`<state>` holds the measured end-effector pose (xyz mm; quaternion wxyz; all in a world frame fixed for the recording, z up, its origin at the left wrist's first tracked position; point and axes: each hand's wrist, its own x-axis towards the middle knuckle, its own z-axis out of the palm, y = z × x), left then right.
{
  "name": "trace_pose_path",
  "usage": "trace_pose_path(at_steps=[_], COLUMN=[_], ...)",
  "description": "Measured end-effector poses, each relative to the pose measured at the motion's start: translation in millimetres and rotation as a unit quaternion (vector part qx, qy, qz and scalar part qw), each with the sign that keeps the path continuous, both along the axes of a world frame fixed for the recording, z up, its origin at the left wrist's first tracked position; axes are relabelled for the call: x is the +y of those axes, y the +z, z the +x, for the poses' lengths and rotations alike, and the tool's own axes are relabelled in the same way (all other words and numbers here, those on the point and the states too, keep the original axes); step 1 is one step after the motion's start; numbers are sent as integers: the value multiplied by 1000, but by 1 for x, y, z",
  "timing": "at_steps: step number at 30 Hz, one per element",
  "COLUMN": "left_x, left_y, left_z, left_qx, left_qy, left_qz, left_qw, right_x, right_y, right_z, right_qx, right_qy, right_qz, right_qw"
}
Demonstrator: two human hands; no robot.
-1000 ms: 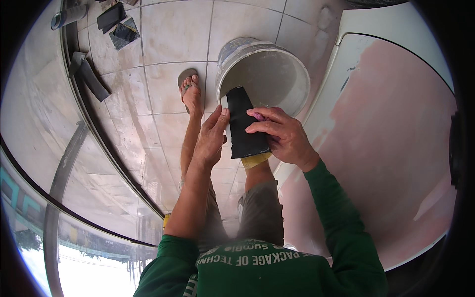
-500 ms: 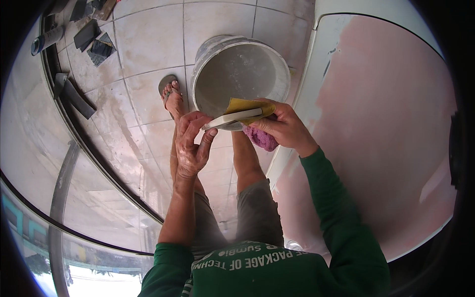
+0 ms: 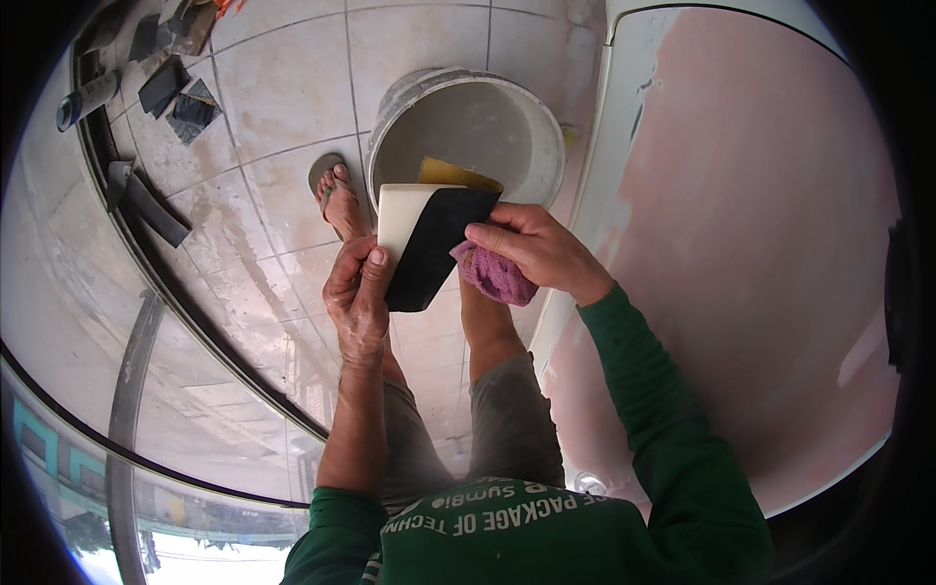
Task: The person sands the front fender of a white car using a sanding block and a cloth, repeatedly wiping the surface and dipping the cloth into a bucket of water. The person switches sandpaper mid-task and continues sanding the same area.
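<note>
I hold a cream sanding block [image 3: 404, 219] with a black sheet of sandpaper [image 3: 434, 253] lying diagonally across its face; a yellow piece of sandpaper [image 3: 458, 174] sticks out behind its top edge. My left hand [image 3: 353, 292] grips the block's left side, thumb on the front. My right hand [image 3: 531, 244] pinches the sheet at the right and also holds a bunched pink-purple cloth [image 3: 497, 278] beneath. Behind them stands a whitish bucket [image 3: 531, 127] of cloudy water, its near rim partly hidden by the block.
A white vehicle panel with pink patches [image 3: 741, 253] fills the right. Black sheets and scraps [image 3: 164, 88], a cylindrical can [image 3: 88, 102] and bent dark strips [image 3: 151, 200] lie upper left. A glossy curved surface [image 3: 88, 292] runs along the left, beside my sandalled foot [image 3: 336, 190].
The block was turned edge-on half a second ago and is now face up again, the black sheet crossing it diagonally. Both hands have shifted left; the pink cloth shows more than at first.
</note>
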<state>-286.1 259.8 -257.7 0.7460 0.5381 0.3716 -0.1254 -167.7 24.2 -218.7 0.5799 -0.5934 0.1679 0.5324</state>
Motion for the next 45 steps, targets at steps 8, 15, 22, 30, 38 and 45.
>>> trace_pose_path(at_steps=[8, 15, 22, 30, 38, 45], left_x=[-3, -1, -6, -19, 12, 36], left_y=[-2, -4, -10, -17, -52, -56], left_z=[-2, 2, -2, 11, 3, 12], left_qx=[31, 26, 27, -32, -7, 87], left_qy=[0, -35, -40, -148, -149, -47], left_qz=[-33, 13, -2, -28, -28, 134], left_qw=[999, 999, 999, 988, 988, 986], right_x=[3, 12, 18, 17, 19, 42], right_y=[-8, -12, -13, -30, -71, -180], right_z=[-9, -12, -10, 1, 28, 17], right_qx=[42, 17, 12, -70, -91, -102], right_qy=[0, -24, -29, 109, 297, 368], right_qz=[32, 15, -1, -7, -10, -292], right_qw=[999, 999, 1000, 992, 950, 877])
